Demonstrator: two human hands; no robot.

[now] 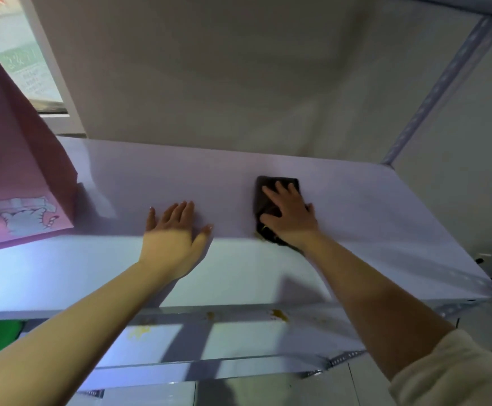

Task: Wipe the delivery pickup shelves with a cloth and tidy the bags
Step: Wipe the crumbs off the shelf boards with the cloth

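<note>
A white shelf board (370, 218) fills the middle of the head view. On it lies a dark brown folded cloth (271, 183), right of centre. My right hand (290, 215) presses flat on the cloth with fingers spread, covering its near half. My left hand (174, 232) rests palm down on the bare shelf to the left of the cloth, holding nothing. A pink paper bag (16, 171) with a cartoon print stands on the shelf's left end, apart from both hands.
A lower shelf (238, 338) shows yellow-brown stains near its front. Perforated metal uprights (444, 86) frame the right side, with a bracket at the shelf's right corner. A window is at the far left, a plain wall behind. Something green sits at lower left.
</note>
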